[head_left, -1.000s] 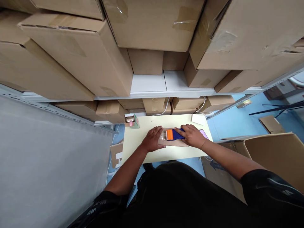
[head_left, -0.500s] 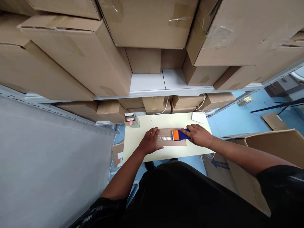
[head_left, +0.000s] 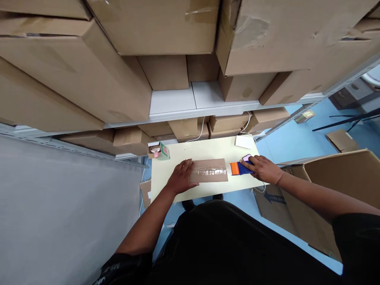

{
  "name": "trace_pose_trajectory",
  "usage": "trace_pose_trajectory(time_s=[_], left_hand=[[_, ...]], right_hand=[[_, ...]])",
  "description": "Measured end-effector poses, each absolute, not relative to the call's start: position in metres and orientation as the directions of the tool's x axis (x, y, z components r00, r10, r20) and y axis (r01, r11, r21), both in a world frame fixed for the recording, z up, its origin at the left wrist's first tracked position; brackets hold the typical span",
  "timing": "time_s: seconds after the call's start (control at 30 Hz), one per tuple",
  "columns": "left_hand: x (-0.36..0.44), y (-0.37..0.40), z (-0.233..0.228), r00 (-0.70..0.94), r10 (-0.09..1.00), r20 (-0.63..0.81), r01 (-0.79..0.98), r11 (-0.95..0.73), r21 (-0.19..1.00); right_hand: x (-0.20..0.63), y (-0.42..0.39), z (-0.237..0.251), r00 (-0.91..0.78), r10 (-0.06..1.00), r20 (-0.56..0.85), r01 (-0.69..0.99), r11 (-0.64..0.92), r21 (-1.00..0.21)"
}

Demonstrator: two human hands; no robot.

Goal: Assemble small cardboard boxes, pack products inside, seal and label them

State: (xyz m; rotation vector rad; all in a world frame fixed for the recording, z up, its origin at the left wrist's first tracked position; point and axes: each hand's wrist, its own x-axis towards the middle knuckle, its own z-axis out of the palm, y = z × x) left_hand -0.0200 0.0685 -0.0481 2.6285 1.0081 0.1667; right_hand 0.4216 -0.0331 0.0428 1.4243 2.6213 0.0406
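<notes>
Stacked cardboard cartons (head_left: 89, 75) fill the shelving at 12 o'clock; an open carton (head_left: 335, 186) stands at 3. Your pale table (head_left: 204, 148) sits dead centre. On it lies the flat cardboard piece (head_left: 209, 175), a clear tape strip already laid along its length. Your left hand (head_left: 180, 181) lies flat, fingers spread, pinning its 9 o'clock end. Your right hand (head_left: 263, 169) grips the blue-and-orange scraper (head_left: 239, 168), lying just off the 3 o'clock end. Taping looks done; the piece isn't yet moved. Small green box (head_left: 158, 151) at 11.
</notes>
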Motion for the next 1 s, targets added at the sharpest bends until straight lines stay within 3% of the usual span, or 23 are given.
trace_pose_trajectory(time_s=[0.67,1.0], left_hand=[[0.028,0.068,-0.010,0.789,0.614,-0.005,0.589,-0.754,0.290],[0.028,0.073,-0.021,0.805,0.594,0.012,0.569,-0.777,0.267]], right_hand=[[0.438,-0.029,0.025,-0.545,0.835,-0.070,0.835,0.549,0.038],[0.457,-0.033,0.019,-0.535,0.841,-0.080,0.844,0.536,-0.006]])
